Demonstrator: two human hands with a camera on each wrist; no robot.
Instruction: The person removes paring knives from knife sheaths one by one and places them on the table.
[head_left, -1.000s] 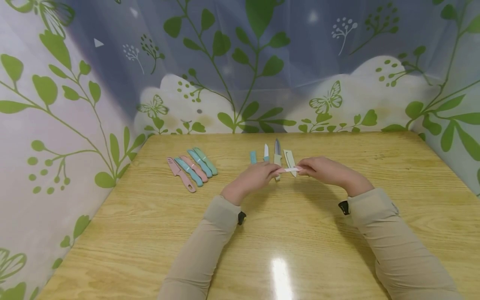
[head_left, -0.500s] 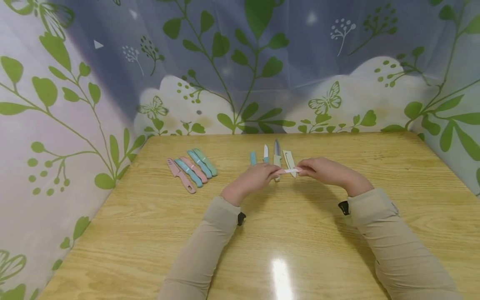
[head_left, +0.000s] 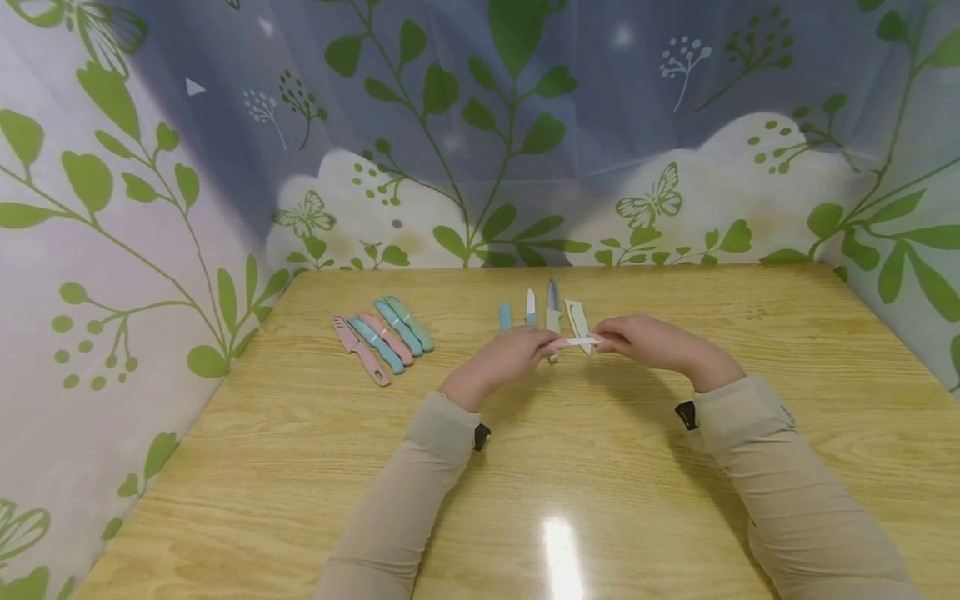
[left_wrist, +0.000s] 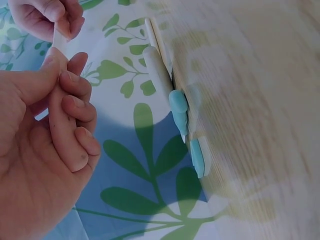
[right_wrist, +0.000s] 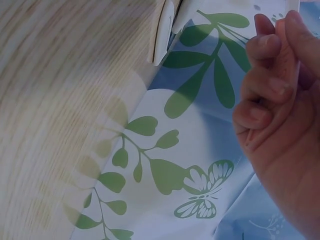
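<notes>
Curling round a pink knife handle (left_wrist: 62,125), the left hand (head_left: 510,354) is met near the centre of the head view by the right hand (head_left: 648,343), whose fingers are closed about a matching pink sheath (right_wrist: 287,60). A short stretch of white blade (head_left: 580,341) is bared between them, above the counter (head_left: 600,483). Whether the blade is being sheathed or drawn cannot be told. For sound work, handle and sheath should be held in one straight line, force should be applied slowly along it, and fingertips should be placed clear of the edge. Just above the hands in the frame are laid a blue sheath (head_left: 505,315), a bare blue-handled knife (head_left: 531,307), a bare cream-handled knife (head_left: 553,318) and a cream sheath (head_left: 576,318); these exposed blades should be avoided. At centre left, five apparently sheathed knives (head_left: 387,337) are set well apart.
</notes>
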